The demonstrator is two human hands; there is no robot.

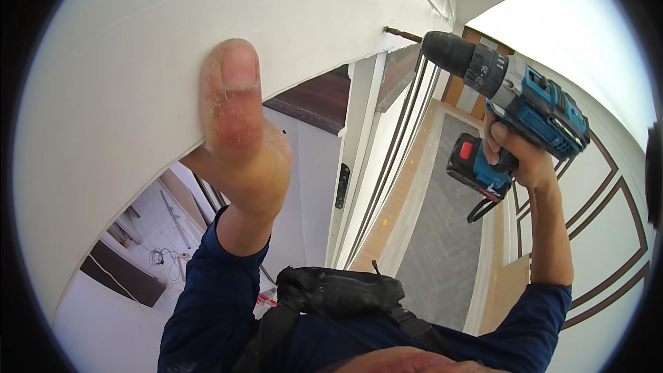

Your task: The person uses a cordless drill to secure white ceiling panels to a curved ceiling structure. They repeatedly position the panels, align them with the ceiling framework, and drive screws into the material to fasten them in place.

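Observation:
A broad white panel (138, 48) fills the upper left, its lower edge running slantwise toward the far right. My left hand (242, 117) grips that edge, the thumb flat on the panel's face and the other fingers hidden behind it. On the right, my right hand (521, 152) is wrapped round the handle of a blue and black cordless drill (532, 100) with a battery (476, 166) at its base. From its black chuck (449, 52) a drill bit (402, 34) points left, its tip at the panel's face near the edge. Whether the tip has entered the panel, I cannot tell.
Below the panel are a dark brown board (314, 100) and a white door frame (362, 97). Grey herringbone flooring (442, 235) lies far below. Cables (162, 257) lie on the floor at lower left. A white wall with brown trim (608, 211) stands right. A black bag (345, 290) is strapped across my chest.

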